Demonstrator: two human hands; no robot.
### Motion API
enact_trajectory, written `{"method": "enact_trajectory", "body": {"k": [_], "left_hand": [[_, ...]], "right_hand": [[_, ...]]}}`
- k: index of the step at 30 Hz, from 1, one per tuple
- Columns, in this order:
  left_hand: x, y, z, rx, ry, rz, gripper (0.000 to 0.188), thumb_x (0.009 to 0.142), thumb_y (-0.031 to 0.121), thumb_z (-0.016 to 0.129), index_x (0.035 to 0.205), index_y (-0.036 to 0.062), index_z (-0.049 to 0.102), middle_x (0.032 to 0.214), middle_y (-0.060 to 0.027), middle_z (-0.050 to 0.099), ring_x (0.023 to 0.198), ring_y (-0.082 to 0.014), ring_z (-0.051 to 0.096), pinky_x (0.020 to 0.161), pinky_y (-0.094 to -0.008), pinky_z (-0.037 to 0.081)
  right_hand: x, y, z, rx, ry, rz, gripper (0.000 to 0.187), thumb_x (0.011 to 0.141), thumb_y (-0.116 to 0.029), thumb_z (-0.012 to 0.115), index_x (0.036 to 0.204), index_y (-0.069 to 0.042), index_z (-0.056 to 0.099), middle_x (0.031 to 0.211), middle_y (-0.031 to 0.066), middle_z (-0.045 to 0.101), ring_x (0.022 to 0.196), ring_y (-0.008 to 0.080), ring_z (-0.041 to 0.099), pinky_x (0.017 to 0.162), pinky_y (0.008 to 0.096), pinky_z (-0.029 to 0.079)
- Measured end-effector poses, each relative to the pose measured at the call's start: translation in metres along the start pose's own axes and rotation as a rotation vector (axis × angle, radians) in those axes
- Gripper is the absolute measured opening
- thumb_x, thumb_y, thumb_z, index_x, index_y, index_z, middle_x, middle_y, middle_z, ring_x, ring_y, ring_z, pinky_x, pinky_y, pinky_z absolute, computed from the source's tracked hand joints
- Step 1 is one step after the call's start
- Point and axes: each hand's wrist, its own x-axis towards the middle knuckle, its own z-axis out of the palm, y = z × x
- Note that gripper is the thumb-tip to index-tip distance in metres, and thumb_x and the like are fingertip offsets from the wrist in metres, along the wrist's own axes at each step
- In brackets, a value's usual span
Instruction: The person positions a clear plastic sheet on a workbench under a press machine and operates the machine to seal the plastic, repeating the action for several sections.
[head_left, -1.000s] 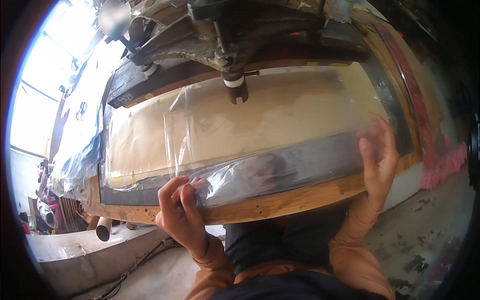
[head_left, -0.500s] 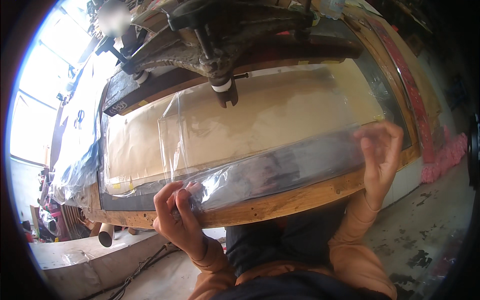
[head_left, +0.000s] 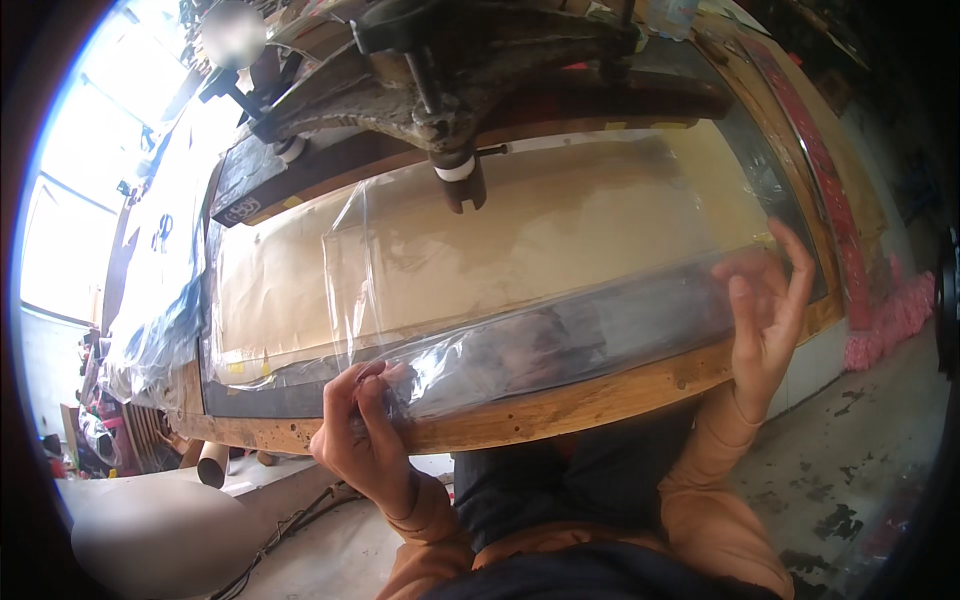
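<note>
A clear plastic film (head_left: 450, 365) spreads over a tan sheet (head_left: 520, 220) on a dark panel with a wooden border (head_left: 560, 412). At the near edge, left of centre, my left hand (head_left: 358, 425) is closed, thumb and finger pinching the film's edge. My right hand (head_left: 765, 310) is at the near right corner of the film with its fingers spread. Some of its fingertips look hazy, as if behind the film; firm contact there is unclear.
A heavy metal clamp frame (head_left: 430, 125) with a forked stem overhangs the sheet, beside a dark bar (head_left: 240, 200). Crumpled plastic (head_left: 160, 330) hangs at the left. A red strip (head_left: 810, 150) and pink bundle (head_left: 890, 325) lie right. Cables (head_left: 270, 545) run along the floor.
The fingers of my right hand have spread, the index finger rising higher. My left hand has moved slightly right, still pinching the film.
</note>
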Motion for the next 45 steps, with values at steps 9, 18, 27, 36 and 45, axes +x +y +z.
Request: {"method": "enact_trajectory", "body": {"k": [9,18,27,36,45], "left_hand": [[0.004,0.001,-0.006,0.058,0.020,0.090,0.005,0.084,0.003,0.057,0.083,-0.0002,0.061,0.071,-0.0072,0.068,0.062,-0.0144,0.065,0.058,-0.0238,0.049],[0.008,-0.002,-0.032,-0.174,-0.174,0.262,0.017,0.072,-0.003,0.066,0.087,0.0033,0.061,0.092,-0.0104,0.063,0.085,-0.0256,0.063,0.070,-0.0320,0.050],[-0.020,-0.020,-0.053,-0.058,-0.362,0.490,0.013,0.066,0.003,0.064,0.062,0.0145,0.058,0.083,0.0040,0.066,0.084,-0.0141,0.064,0.080,-0.0336,0.045],[-0.027,-0.013,-0.042,-0.005,-0.316,0.478,0.008,0.076,0.011,0.065,0.078,0.0184,0.067,0.083,0.0067,0.069,0.087,-0.0046,0.065,0.099,-0.0353,0.033],[-0.023,-0.016,-0.049,-0.039,-0.432,0.499,0.023,0.068,0.028,0.070,0.090,0.0211,0.070,0.091,0.0063,0.069,0.093,-0.0065,0.064,0.107,-0.0443,0.026]], "right_hand": [[-0.003,-0.002,0.003,-0.007,-0.096,0.090,0.043,0.086,-0.009,0.057,0.125,-0.002,0.042,0.095,0.0065,0.056,0.086,0.0138,0.056,0.078,0.0235,0.044],[-0.001,-0.001,-0.011,-0.014,-0.325,-0.206,0.058,0.073,-0.029,0.073,0.118,-0.004,0.045,0.127,0.0187,0.043,0.113,0.0285,0.045,0.093,0.0398,0.036],[-0.046,-0.011,-0.048,-0.455,-0.189,-0.501,0.019,0.067,0.008,0.062,0.077,-0.004,0.050,0.080,0.0098,0.049,0.085,0.0296,0.052,0.075,0.0398,0.042],[-0.054,-0.011,-0.043,-0.687,-0.100,-0.552,0.014,0.069,0.008,0.047,0.080,0.002,0.054,0.092,0.0147,0.060,0.092,0.0340,0.055,0.080,0.0424,0.044],[-0.059,-0.004,-0.045,-0.649,-0.080,-0.534,0.019,0.070,0.010,0.044,0.078,0.006,0.061,0.082,0.0144,0.062,0.092,0.0344,0.056,0.079,0.0416,0.046]]}}
